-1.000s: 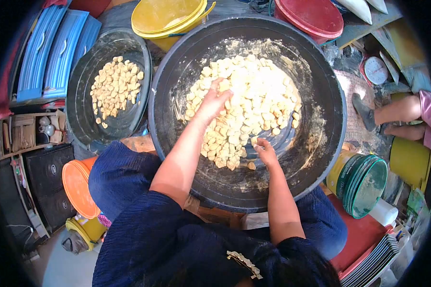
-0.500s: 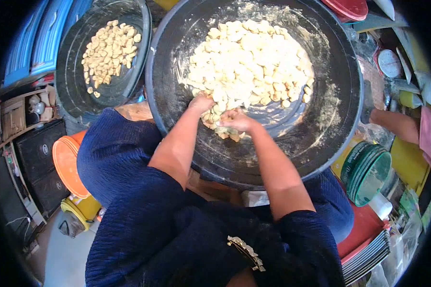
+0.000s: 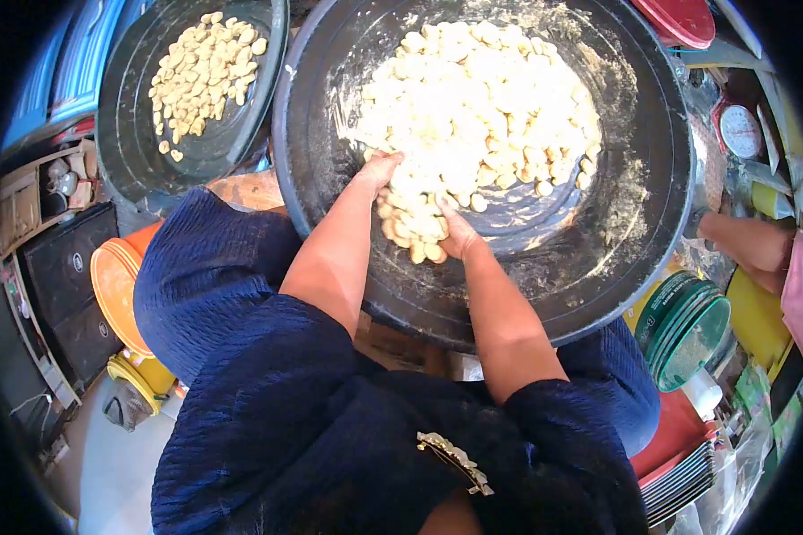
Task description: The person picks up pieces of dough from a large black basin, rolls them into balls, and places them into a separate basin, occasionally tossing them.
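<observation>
Both hands cupped around a scoop of dough pieces [image 3: 415, 234]
Left hand [image 3: 380, 169] and right hand [image 3: 460, 236] have closed in since a second ago, fingers curled grasping pieces between them in the big basin [image 3: 651, 250].

free: bare basin floor [image 3: 544, 259] right | blocked: dough pile [image 3: 482, 98] ahead

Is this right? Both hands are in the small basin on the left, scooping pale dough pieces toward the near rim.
Not quite. The head view shows the left hand and right hand in the large black basin, not the small basin. The rest holds: they cup pale dough pieces near its near rim.
</observation>
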Motion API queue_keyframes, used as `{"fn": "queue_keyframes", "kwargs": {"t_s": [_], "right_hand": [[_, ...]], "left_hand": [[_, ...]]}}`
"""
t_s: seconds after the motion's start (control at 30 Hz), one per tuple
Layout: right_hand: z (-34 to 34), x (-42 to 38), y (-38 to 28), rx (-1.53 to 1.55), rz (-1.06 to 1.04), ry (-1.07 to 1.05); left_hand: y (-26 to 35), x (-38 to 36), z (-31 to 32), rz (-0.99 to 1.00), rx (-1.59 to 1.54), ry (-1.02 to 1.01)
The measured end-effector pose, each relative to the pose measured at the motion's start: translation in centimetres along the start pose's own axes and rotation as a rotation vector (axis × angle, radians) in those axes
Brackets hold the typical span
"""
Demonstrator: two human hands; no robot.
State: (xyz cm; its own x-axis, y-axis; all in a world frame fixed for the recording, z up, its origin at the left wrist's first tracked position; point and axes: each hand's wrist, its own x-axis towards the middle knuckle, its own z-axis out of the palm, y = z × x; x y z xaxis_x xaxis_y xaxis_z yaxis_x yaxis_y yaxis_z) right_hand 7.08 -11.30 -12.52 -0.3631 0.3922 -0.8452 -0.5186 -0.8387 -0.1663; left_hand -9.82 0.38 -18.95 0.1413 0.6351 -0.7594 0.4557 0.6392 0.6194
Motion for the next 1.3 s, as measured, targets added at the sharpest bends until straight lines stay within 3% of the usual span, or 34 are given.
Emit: {"fn": "queue_keyframes", "kwargs": {"t_s": [0.03, 0.07, 0.1, 0.17, 0.23, 0.3, 0.37, 0.4, 0.43, 0.57, 0.63, 0.67, 0.7, 0.77, 0.83, 0.9, 0.93, 1.03, 1.1, 1.13, 1.17, 1.2, 1.27, 1.3], "right_hand": [[0.1, 0.1, -0.2, -0.019, -0.04, -0.043], [-0.7, 0.0, -0.8, -0.082, -0.03, -0.146], [-1.7, -0.4, -1.6, -0.144, -0.022, -0.249], [-2.8, -2.8, -4.3, -0.392, -0.021, -0.023], [-6.4, -3.0, -4.7, -0.333, 0.036, 0.201], [-4.5, -4.8, -4.5, -0.186, 0.061, 0.261], [-3.5, -4.5, -2.6, -0.119, -0.027, 0.129], [-3.0, -4.7, -2.0, 0.015, -0.088, -0.057], [-2.8, -5.1, -2.0, 0.013, -0.097, -0.064], [-2.8, -7.6, -3.8, -0.149, -0.067, -0.086], [-3.0, -9.8, -5.3, -0.814, -0.1, 0.141], [-2.5, -11.4, -6.7, -1.093, -0.102, 0.123], [-1.8, -13.0, -7.3, -1.456, -0.196, 0.296], [0.9, -17.4, -9.3, -1.433, -0.065, 0.27], [2.7, -20.8, -10.5, -1.407, -0.168, 0.265], [4.0, -23.8, -11.3, -1.754, -0.33, 0.413], [4.9, -25.5, -11.4, -1.759, -0.404, 0.399], [8.1, -28.8, -10.4, -1.672, -0.583, 0.384], [8.2, -28.4, -9.1, -1.504, -0.962, 0.107], [8.9, -29.2, -8.3, -1.581, -1.041, 0.248], [9.2, -30.0, -8.2, -1.581, -1.047, 0.253], [9.6, -30.7, -8.4, -1.599, -1.037, 0.287], [9.6, -30.5, -8.9, -1.516, -0.96, 0.338], [9.5, -30.3, -9.1, -1.513, -0.957, 0.332]], "left_hand": [[0.8, -0.6, 0.4, -0.12, -0.266, 0.006], [1.1, -1.0, -0.4, -0.293, -0.358, -0.303], [1.4, -1.9, 0.3, -0.296, -0.356, -0.311], [2.5, -3.9, 1.8, -0.434, -0.574, -0.761], [3.5, -5.8, 2.7, -0.357, -0.398, -0.689], [4.6, -7.9, 3.2, -0.296, -0.247, -0.604], [7.0, -10.4, 3.1, -0.317, -0.599, -0.672], [6.4, -10.0, 3.4, -0.438, -0.719, -0.763], [6.2, -10.1, 3.3, -0.429, -0.713, -0.761], [7.6, -11.8, 2.6, -0.371, -0.614, -0.719], [10.3, -14.0, 2.5, -0.362, -0.595, -0.704], [11.8, -15.2, 2.3, -0.275, -0.554, -0.722], [12.7, -16.1, 2.2, -0.191, -0.515, -0.738], [13.9, -16.8, 1.9, -0.114, -0.442, -0.775], [15.8, -18.6, 1.3, -0.101, -0.216, -0.762], [16.8, -19.7, 1.5, -0.004, -0.323, -0.719], [17.1, -20.5, 1.9, 0.088, -0.436, -0.672], [20.0, -25.8, 2.4, 0.009, -0.686, -0.596], [20.0, -27.0, 2.4, 0.039, -0.759, -0.613], [19.6, -27.1, 2.1, 0.096, -0.838, -0.776], [19.4, -27.2, 1.8, 0.156, -0.912, -0.939], [19.2, -27.2, 1.6, 0.163, -0.907, -0.941], [18.7, -27.3, 1.2, 0.235, -0.742, -0.747], [18.4, -27.3, 1.1, 0.231, -0.742, -0.742]]}}
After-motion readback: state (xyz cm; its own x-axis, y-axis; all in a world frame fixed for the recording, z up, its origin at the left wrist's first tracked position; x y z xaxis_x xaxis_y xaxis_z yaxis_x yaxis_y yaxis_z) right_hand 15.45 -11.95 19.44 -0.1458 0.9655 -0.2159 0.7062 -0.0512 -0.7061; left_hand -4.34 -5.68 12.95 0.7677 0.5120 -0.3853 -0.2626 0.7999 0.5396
